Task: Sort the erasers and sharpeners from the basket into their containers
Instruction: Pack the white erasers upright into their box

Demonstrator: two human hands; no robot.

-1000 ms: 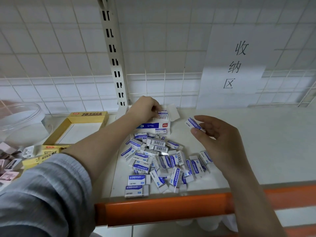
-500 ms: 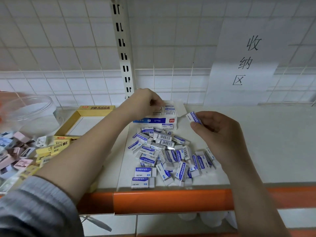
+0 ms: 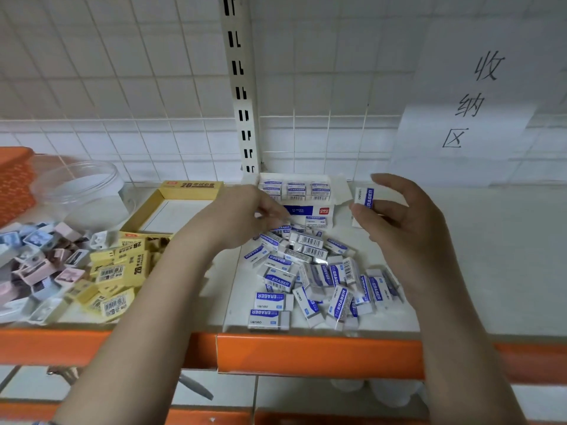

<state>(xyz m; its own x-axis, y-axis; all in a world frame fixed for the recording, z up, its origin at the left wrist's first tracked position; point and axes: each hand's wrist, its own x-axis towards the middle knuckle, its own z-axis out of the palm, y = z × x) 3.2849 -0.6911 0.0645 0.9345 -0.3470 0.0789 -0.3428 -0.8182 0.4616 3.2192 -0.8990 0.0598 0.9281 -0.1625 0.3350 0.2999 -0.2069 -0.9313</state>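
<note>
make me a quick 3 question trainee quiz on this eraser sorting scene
1. True or false: the right hand pinches a blue and white eraser.
2. Where do the loose blue erasers lie? A) in the yellow box B) in a heap on the shelf C) in the clear tub
3. Fill in: the white box behind the heap holds rows of ____.

Key: 1 true; 2 B; 3 erasers. The left hand hovers over the heap; whether it grips anything is unclear.
</note>
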